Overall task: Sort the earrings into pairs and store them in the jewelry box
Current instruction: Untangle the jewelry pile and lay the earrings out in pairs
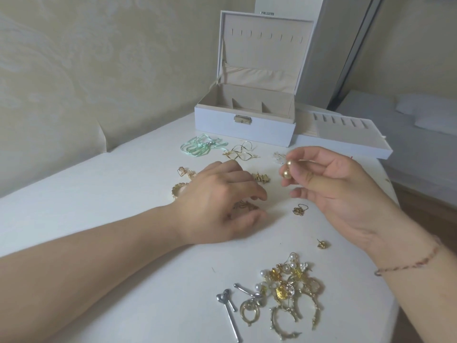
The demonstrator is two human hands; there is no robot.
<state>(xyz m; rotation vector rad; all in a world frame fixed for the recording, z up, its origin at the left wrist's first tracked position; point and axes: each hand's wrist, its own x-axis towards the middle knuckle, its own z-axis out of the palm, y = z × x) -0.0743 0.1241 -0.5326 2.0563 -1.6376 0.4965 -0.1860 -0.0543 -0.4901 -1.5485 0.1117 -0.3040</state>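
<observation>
Nearest to you lies the tangled heap of earrings (288, 290). Your left hand (217, 206) hovers with loosely curled fingers over a small gold earring (243, 206); your right hand (333, 189) pinches the gold ball earrings (286, 169). Beyond, the jewelry box (244, 127) stands open near the table edge.

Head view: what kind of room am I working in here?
Probably a bedroom at home. An open white jewelry box stands on a white table against a patterned cream wall, and what looks like a bed with pillows lies at right.
</observation>
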